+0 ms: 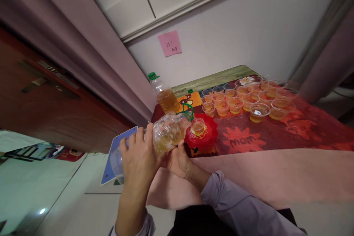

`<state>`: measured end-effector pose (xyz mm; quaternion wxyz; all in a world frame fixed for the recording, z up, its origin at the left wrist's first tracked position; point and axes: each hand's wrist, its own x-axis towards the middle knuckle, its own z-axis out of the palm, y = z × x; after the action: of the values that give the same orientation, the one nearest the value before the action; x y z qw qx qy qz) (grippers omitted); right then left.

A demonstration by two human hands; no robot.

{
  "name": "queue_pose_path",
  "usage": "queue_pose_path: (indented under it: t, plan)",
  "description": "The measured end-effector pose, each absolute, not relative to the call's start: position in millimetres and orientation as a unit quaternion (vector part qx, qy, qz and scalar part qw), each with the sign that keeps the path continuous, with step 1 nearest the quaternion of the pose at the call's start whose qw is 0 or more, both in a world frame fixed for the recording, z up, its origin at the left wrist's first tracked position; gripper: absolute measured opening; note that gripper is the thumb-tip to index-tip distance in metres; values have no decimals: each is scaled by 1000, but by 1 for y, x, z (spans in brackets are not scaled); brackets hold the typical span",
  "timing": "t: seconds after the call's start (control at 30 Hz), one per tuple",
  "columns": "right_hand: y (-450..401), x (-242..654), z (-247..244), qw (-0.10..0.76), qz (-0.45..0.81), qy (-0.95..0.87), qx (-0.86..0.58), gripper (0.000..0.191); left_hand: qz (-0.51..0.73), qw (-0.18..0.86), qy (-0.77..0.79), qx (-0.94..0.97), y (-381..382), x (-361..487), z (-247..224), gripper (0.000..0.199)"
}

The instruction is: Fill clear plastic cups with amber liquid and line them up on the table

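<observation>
My left hand [141, 155] wraps over the middle of a large clear plastic bottle [165, 134], which is tipped with its neck toward the right. Pale amber liquid lies along its lower side, and a green carrying loop [188, 111] sits at the neck. From below, my right hand [178, 160] supports the bottle close to its shoulder, fingers partly hidden beneath it. The mouth is over or beside a small clear cup [198, 127] standing in a red scalloped dish [208, 142]; I cannot make out a stream of liquid.
Several clear cups of amber liquid [236, 105] stand in rows on the red-patterned table cover [246, 140]. Behind the tipped bottle, a second bottle [167, 97] with a green cap stands upright. A loose green cap [190, 91] lies near the wall. A blue board [110, 166] is at left.
</observation>
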<state>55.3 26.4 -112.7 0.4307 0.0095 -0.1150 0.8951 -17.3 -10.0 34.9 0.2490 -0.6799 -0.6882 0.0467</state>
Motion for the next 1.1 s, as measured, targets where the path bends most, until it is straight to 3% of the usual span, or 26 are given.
queue_pose_path:
  t: [0.2, 0.63, 1.1]
  plan:
    - [27, 54, -113, 440, 888, -134, 20, 102, 49, 250, -686, -682, -9, -17, 35, 87]
    - [26, 54, -115, 439, 889, -134, 11, 96, 47, 249, -689, -679, -9, -18, 35, 88]
    - [26, 53, -118, 453, 879, -146, 21, 108, 20, 231, -688, -687, -8, -24, 32, 89]
